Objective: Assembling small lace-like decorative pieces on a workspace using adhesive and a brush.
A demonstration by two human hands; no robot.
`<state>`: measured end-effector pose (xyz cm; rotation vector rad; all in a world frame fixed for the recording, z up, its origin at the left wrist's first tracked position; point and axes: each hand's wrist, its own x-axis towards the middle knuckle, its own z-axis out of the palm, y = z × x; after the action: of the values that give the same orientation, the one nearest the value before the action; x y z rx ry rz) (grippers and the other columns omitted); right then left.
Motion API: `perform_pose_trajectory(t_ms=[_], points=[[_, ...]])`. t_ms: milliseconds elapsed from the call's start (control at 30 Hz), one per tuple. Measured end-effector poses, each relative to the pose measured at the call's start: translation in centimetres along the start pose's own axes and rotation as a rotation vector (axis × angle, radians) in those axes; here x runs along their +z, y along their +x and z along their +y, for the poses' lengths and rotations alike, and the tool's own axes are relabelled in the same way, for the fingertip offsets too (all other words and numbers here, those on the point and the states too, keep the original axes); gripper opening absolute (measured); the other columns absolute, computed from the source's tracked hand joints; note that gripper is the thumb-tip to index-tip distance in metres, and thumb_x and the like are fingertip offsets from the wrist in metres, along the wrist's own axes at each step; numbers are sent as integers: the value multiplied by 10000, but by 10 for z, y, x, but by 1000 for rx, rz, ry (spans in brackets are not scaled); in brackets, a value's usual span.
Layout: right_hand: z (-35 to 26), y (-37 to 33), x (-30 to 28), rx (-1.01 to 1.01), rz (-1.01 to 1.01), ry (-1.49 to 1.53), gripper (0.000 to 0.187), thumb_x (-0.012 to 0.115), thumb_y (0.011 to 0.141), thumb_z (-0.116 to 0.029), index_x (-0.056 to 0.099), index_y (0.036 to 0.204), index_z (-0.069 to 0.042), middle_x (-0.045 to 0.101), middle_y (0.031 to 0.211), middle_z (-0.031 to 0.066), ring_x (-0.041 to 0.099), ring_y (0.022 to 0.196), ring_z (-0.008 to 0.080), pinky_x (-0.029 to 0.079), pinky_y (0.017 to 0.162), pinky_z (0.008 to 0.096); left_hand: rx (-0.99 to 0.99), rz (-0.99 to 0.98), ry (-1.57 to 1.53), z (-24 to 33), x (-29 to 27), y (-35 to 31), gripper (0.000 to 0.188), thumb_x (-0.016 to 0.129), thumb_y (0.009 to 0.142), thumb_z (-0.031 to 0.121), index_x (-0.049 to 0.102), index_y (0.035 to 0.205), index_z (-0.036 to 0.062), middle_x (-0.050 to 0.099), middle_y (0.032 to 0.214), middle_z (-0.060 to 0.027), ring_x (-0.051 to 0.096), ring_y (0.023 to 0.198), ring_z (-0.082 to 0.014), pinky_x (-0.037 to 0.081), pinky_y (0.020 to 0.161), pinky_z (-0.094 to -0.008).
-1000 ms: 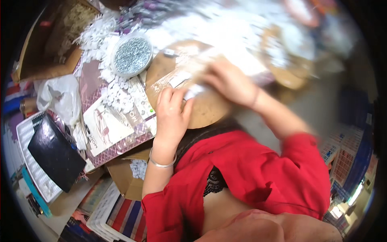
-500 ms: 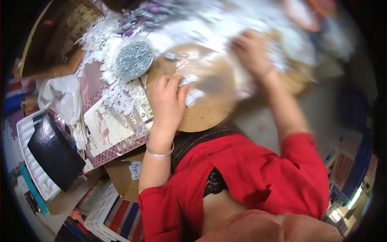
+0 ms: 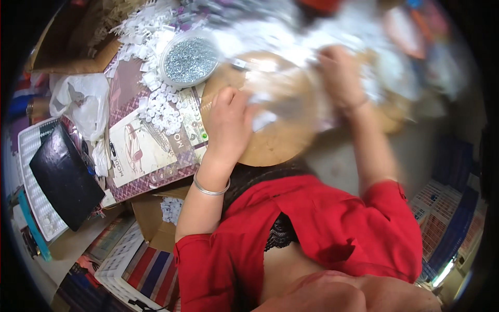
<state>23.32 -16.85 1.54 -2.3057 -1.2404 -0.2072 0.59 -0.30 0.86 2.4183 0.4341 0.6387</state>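
Note:
My left hand [image 3: 227, 125] rests on the left part of a round brown board [image 3: 275, 148], its fingers curled. Just right of its fingertips lie small white plastic pieces [image 3: 264, 120], smeared by motion. Whatever sits between these fingers is hidden. At the board's upper right edge is my right hand [image 3: 340, 78], closed and blurred. What it pinches, if anything, cannot be made out. A small grey-and-white piece [image 3: 239, 63] lies near the board's far edge. Left of that, a clear round tub [image 3: 189, 60] is full of small silvery metal parts.
White plastic parts [image 3: 148, 31] are heaped behind the tub. Small white round pieces [image 3: 163, 112] lie loose on the printed tabletop [image 3: 143, 151]. A cardboard box [image 3: 78, 57], a white plastic bag [image 3: 83, 101] and a black object over a white basket [image 3: 67, 177] stand at the left.
The whole view has shifted, so the board and tub appear farther right. Both hands stay at about the same parts of the board, with the left fingers slightly more blurred.

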Motion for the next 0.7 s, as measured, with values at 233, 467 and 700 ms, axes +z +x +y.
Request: perform_pose_trajectory(t_ms=[233, 467, 700], points=[[-76, -11, 26, -22, -237, 327, 182, 645, 904, -228, 656, 909, -46, 647, 877, 169, 634, 810, 368, 511, 724, 436, 30, 3, -10, -1, 0, 2, 220, 756, 791, 95, 687, 991, 34, 602, 902, -130, 601, 825, -320, 471, 732, -409], [-92, -2, 34, 44, -325, 105, 204, 635, 911, -263, 641, 917, -59, 651, 917, 154, 640, 820, 367, 516, 709, 452, 5, -3, -7, -1, 1, 1, 231, 761, 791, 104, 688, 1000, 39, 603, 924, -124, 596, 846, -324, 473, 748, -405], [0, -2, 5, 118, -13, -68, 179, 668, 880, -181, 652, 955, -19, 652, 899, 179, 637, 845, 358, 517, 746, 431, -13, -5, -118, 15, -19, -15, 300, 808, 740, 118, 679, 988, 11, 608, 910, -129, 592, 839, -309, 484, 741, -387]])
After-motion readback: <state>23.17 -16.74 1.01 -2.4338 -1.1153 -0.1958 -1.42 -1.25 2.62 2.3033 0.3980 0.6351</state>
